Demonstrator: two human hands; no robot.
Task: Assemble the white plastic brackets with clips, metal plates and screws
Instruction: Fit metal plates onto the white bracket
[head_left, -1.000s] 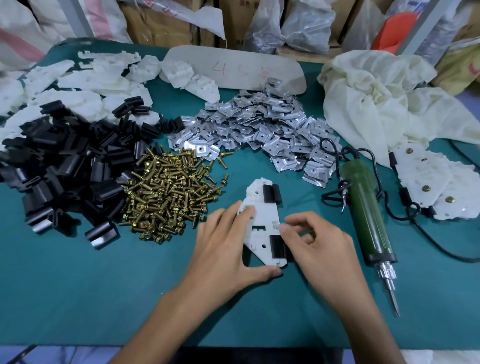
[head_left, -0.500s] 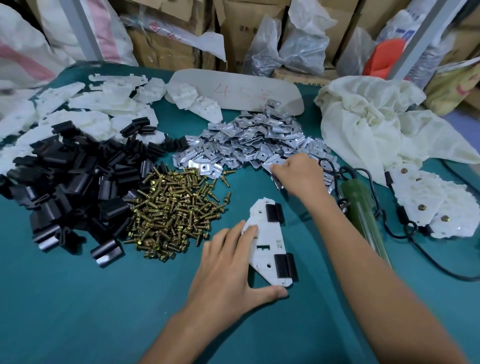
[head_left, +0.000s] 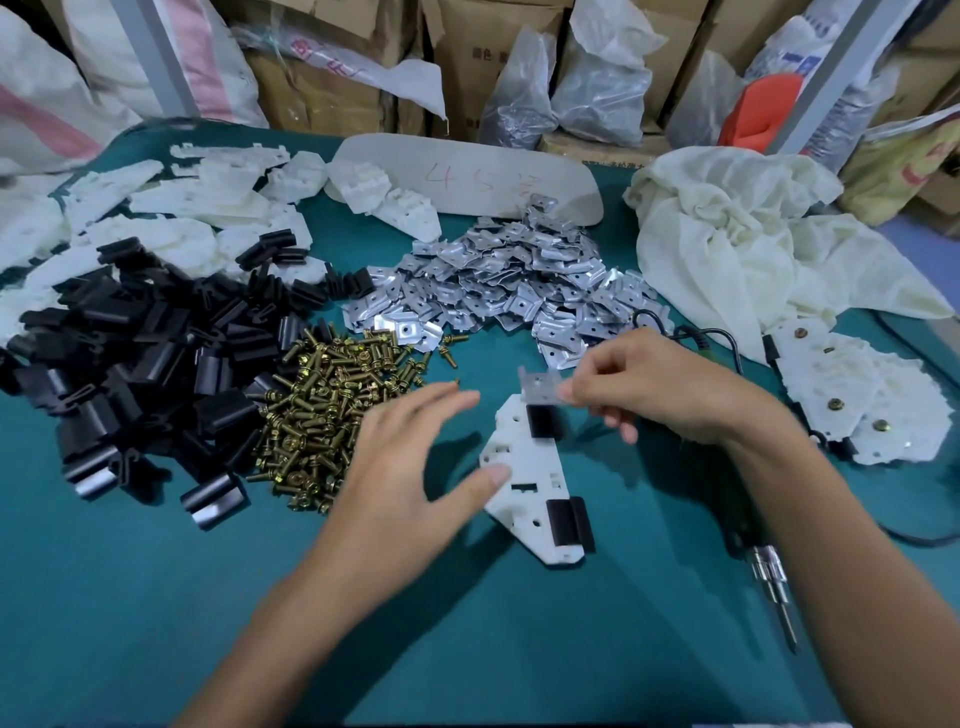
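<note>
1. The step in hand looks like plate fitting. The white bracket (head_left: 524, 467) already carries two black clips, one (head_left: 543, 421) near its far end and one (head_left: 569, 522) near its near end. No plate or screw is on it yet.
2. The right hand (head_left: 670, 389) has its fingers (head_left: 582, 387) clamped on a single metal plate (head_left: 540, 387). It holds the plate off the table, just over the bracket's 12 o'clock end. The plate is blurred, so I cannot tell its facing.
3. The left hand (head_left: 395, 467) holds nothing and its fingers are straight and spread apart. Its thumb tip touches the bracket's 9 o'clock edge, apparently to steady it.
4. The bracket lies flat on the green table (head_left: 156, 623), in front of the person.
   - The screws (head_left: 332, 410) are at its 9 o'clock.
   - The plate pile (head_left: 498, 280) is at 12 o'clock.
   - The finished brackets (head_left: 857, 395) are at 2 o'clock.
   - The electric screwdriver (head_left: 769, 571) is at 4 o'clock, partly under the right forearm.
5. The bracket's long axis runs from about 11 o'clock to 5 o'clock. Both clips sit on its 3 o'clock edge.
6. The next move probably calls for seating the plate square on its mount with the holes lined up. The left hand should press down so the bracket does not skid.
</note>
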